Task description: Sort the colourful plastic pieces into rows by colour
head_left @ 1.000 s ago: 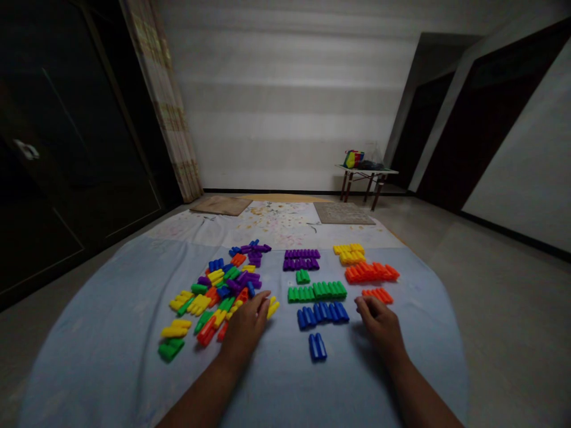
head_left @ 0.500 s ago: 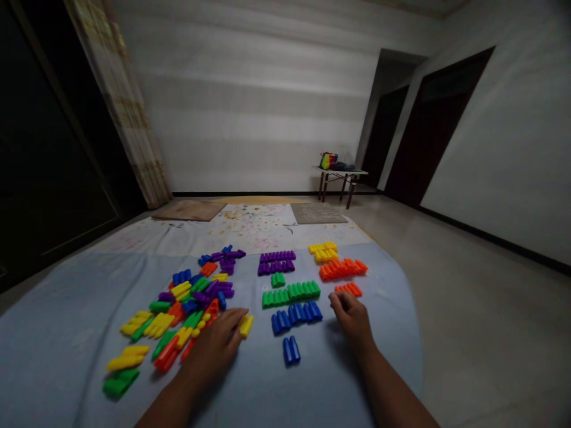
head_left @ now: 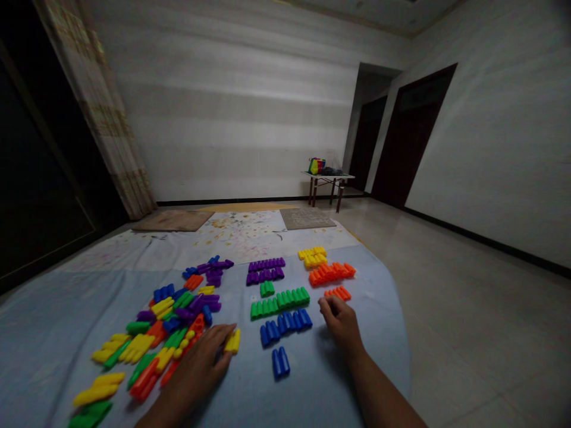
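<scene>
My left hand (head_left: pixel 206 355) reaches over the right edge of a mixed heap of plastic toy blocks. Its fingers are closed on a small yellow block (head_left: pixel 232 341), which sticks out at the fingertips. My right hand (head_left: pixel 339 324) is loosely curled on the cloth, just below a short row of orange blocks (head_left: pixel 338 293); no block shows in its fingers. Between the hands are a joined pair of blue blocks (head_left: pixel 281 362), a blue row (head_left: pixel 286 327) and a green row (head_left: pixel 280 304). Farther back lie purple rows (head_left: pixel 266 271).
The heap on the left mixes yellow (head_left: pixel 137 348), green, red, blue and purple blocks. More orange blocks (head_left: pixel 332 274) and yellow blocks (head_left: pixel 312 257) lie at the back right. Two flat boards (head_left: pixel 307 219) rest at the far edge of the cloth-covered table (head_left: pixel 357 380).
My view has shifted, so the whole scene sits a little lower and farther left. Both hands keep nearly the same places among the blocks.
</scene>
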The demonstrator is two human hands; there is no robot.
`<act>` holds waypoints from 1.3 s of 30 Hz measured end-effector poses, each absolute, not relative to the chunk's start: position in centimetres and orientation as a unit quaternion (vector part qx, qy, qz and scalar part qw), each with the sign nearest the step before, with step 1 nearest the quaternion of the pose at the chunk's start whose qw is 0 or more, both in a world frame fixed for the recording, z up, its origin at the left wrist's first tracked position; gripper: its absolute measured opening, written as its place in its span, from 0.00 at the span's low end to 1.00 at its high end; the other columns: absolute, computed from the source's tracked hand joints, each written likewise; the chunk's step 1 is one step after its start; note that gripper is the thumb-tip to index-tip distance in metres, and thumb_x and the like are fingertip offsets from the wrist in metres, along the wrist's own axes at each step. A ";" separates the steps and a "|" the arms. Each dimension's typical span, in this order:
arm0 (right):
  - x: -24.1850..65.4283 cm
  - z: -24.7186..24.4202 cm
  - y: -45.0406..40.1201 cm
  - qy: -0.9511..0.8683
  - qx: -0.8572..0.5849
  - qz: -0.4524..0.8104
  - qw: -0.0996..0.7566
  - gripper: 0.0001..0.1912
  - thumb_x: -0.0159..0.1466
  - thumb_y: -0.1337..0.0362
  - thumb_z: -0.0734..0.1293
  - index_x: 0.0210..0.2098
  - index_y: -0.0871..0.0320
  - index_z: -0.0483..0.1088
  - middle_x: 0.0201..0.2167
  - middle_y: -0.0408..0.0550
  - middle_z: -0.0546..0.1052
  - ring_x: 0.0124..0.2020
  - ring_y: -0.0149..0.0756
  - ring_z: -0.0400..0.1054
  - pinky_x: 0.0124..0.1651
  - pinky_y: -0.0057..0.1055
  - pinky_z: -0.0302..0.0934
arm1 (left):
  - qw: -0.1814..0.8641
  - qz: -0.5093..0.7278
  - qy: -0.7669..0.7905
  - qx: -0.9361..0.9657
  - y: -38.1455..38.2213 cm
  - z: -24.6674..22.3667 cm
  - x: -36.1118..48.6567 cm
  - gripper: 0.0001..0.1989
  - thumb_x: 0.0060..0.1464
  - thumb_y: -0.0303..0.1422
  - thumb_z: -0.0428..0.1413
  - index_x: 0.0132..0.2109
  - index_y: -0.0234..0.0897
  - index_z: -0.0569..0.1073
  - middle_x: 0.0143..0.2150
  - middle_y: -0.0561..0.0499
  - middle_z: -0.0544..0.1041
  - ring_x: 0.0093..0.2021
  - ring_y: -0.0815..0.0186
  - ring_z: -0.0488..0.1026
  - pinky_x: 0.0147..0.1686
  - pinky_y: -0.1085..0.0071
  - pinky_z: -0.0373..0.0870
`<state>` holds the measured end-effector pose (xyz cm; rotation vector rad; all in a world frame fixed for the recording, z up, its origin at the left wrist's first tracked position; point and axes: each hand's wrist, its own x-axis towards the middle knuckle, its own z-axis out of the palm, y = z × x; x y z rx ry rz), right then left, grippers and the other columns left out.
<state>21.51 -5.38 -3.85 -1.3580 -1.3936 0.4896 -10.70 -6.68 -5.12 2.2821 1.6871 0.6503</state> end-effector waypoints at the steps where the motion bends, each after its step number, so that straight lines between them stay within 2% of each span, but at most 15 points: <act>1: 21.5 -3.7 -5.5 -0.577 -0.573 0.212 0.542 0.18 0.58 0.50 0.60 0.25 0.58 0.68 0.20 0.42 0.68 0.23 0.31 0.61 0.29 0.26 0.56 | 0.117 0.222 0.579 0.776 -6.7 -5.0 -10.6 0.21 0.50 0.37 0.50 0.52 0.43 0.69 0.53 0.49 0.71 0.53 0.60 0.67 0.55 0.60 0.62; 7: 22.6 -1.9 -5.5 -0.490 -0.584 0.250 0.597 0.19 0.57 0.49 0.61 0.23 0.59 0.68 0.18 0.42 0.67 0.21 0.30 0.60 0.25 0.26 0.56 | 0.128 0.213 0.584 0.773 -6.7 -4.8 -10.6 0.20 0.50 0.38 0.50 0.50 0.42 0.71 0.52 0.48 0.72 0.54 0.59 0.67 0.56 0.58 0.61; 13: 26.9 -1.4 -3.0 -0.436 -0.601 0.208 0.637 0.20 0.55 0.48 0.61 0.24 0.60 0.68 0.18 0.42 0.68 0.20 0.30 0.59 0.24 0.26 0.56 | 0.144 0.235 0.588 0.760 -6.8 -4.6 -10.6 0.20 0.51 0.41 0.50 0.51 0.43 0.70 0.53 0.49 0.71 0.53 0.60 0.67 0.54 0.60 0.63; 17: 29.5 -3.5 -1.6 -0.400 -0.633 0.174 0.640 0.22 0.53 0.45 0.62 0.25 0.60 0.69 0.19 0.44 0.71 0.21 0.32 0.61 0.26 0.28 0.57 | 0.160 0.274 0.585 0.746 -6.1 -3.1 -9.9 0.22 0.50 0.44 0.51 0.51 0.43 0.69 0.48 0.48 0.73 0.43 0.63 0.72 0.42 0.66 0.71; 19: 30.2 -4.7 -1.3 -0.387 -0.645 0.169 0.636 0.23 0.52 0.44 0.62 0.26 0.60 0.70 0.20 0.45 0.71 0.21 0.32 0.61 0.26 0.28 0.57 | 0.164 0.287 0.577 0.747 -5.1 -2.0 -8.9 0.23 0.49 0.45 0.52 0.51 0.42 0.69 0.45 0.48 0.73 0.36 0.65 0.72 0.35 0.69 0.72; 21: 30.4 -5.6 -1.2 -0.386 -0.654 0.169 0.628 0.24 0.51 0.43 0.62 0.26 0.60 0.70 0.19 0.44 0.71 0.21 0.32 0.61 0.26 0.28 0.57 | 0.168 0.298 0.566 0.750 -3.6 -0.7 -7.5 0.23 0.47 0.44 0.53 0.50 0.41 0.69 0.42 0.48 0.73 0.34 0.65 0.71 0.32 0.69 0.71; 24: 30.3 -5.8 -1.1 -0.398 -0.656 0.175 0.617 0.24 0.52 0.43 0.61 0.26 0.60 0.70 0.19 0.43 0.71 0.21 0.33 0.61 0.26 0.28 0.57 | 0.196 0.304 0.540 0.760 -0.5 1.1 -4.2 0.22 0.46 0.43 0.54 0.47 0.38 0.70 0.42 0.47 0.72 0.37 0.64 0.71 0.33 0.68 0.70; 27: 29.9 -5.3 -1.2 -0.409 -0.652 0.177 0.614 0.23 0.53 0.44 0.61 0.25 0.60 0.70 0.19 0.43 0.70 0.22 0.33 0.62 0.27 0.28 0.58 | 0.218 0.320 0.524 0.759 3.3 2.3 -0.2 0.20 0.46 0.40 0.54 0.47 0.36 0.69 0.44 0.46 0.70 0.41 0.64 0.70 0.42 0.66 0.69; 29: 29.8 -5.0 -1.1 -0.409 -0.650 0.175 0.616 0.23 0.54 0.45 0.61 0.24 0.59 0.70 0.18 0.43 0.70 0.22 0.33 0.62 0.27 0.28 0.58 | 0.233 0.328 0.521 0.753 6.1 2.6 2.5 0.21 0.45 0.38 0.55 0.47 0.36 0.69 0.45 0.46 0.70 0.41 0.64 0.70 0.44 0.66 0.68; 35: 29.9 -5.5 -0.8 -0.404 -0.659 0.190 0.605 0.22 0.55 0.45 0.60 0.25 0.59 0.70 0.21 0.44 0.72 0.25 0.35 0.64 0.30 0.28 0.59 | 0.230 0.305 0.555 0.739 14.0 1.1 9.3 0.22 0.46 0.33 0.56 0.50 0.32 0.68 0.47 0.44 0.69 0.40 0.67 0.70 0.44 0.68 0.68; 39: 29.9 -5.7 -0.7 -0.406 -0.661 0.197 0.600 0.21 0.56 0.46 0.60 0.25 0.58 0.70 0.20 0.42 0.71 0.25 0.35 0.64 0.30 0.27 0.59 | 0.230 0.264 0.570 0.743 17.6 -0.5 12.2 0.19 0.51 0.35 0.54 0.50 0.34 0.67 0.48 0.45 0.69 0.44 0.64 0.69 0.44 0.62 0.68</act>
